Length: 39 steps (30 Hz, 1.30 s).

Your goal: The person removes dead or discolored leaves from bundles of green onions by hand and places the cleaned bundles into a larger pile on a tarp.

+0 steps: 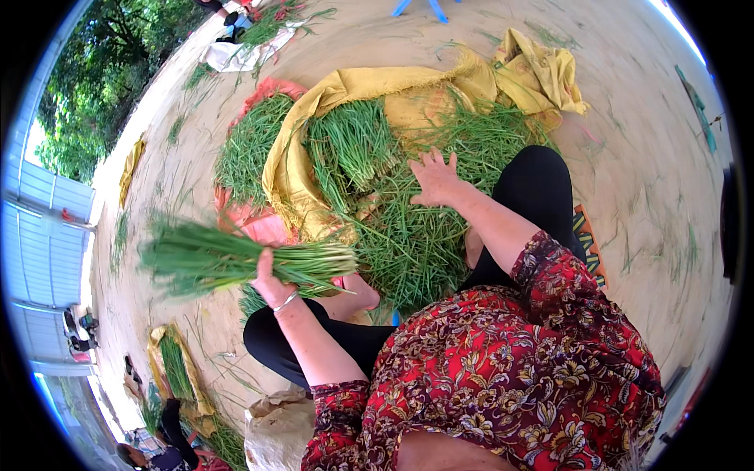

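My left hand (271,281) is closed around a thick bunch of chives (212,257), held off the ground with the pale stem ends pointing right. The leafy end is blurred by motion. My right hand (436,180) is spread and empty, over the edge of a loose heap of green leaves and stalks (412,251) between my legs. Just left of that hand, a neater stack of chives (353,145) lies on a yellow woven sack (294,141), pale ends toward me. Whether my right fingertips touch the heap, I cannot tell.
Another pile of greens (255,145) rests on a pinkish-red sack (247,220) to the left. A crumpled white sack (279,432) is by my left side. Blue stool legs (424,8) stand at the far edge. At lower left, another person (161,451) sits near more chives (177,365).
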Motion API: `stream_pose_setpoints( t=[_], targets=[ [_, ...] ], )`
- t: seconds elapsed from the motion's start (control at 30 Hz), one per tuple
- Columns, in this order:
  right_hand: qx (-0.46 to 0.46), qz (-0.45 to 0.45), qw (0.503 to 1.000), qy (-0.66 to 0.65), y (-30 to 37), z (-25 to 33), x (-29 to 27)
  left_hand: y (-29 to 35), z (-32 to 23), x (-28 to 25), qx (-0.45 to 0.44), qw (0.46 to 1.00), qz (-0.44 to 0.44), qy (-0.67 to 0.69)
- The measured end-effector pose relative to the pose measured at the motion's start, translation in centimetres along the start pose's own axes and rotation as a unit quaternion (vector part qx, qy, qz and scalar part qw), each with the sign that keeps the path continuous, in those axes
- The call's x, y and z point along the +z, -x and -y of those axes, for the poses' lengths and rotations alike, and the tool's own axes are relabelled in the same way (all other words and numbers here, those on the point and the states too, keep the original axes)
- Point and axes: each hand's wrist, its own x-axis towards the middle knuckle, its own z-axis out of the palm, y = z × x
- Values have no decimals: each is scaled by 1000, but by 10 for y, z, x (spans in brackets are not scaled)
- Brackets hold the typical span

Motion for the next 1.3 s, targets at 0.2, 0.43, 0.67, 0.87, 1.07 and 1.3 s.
stream_pose_setpoints(
  t=[0.2, 0.43, 0.67, 0.87, 1.07, 1.3],
  targets=[
    [-138, 183, 717, -659, -18, 16, -2, 61, 63, 73, -130, 936, 256, -202],
    [-161, 100, 672, -716, -5, 25, 3, 66, 142, 66, -178, 859, 407, -254],
    [-41, 41, 862, -504, 19, 45, 51, 51, 170, 31, -278, 763, 409, -416],
    [-207, 304, 831, -417, -4, 5, 115, 47, 266, -45, 41, 363, 608, -705],
    [-154, 92, 902, -394, 21, 40, 83, 35, 275, -38, -201, 589, 540, -567],
    [0, -104, 912, -397, -14, 34, 71, 32, 169, 64, -309, 807, 405, -300]
  ],
)
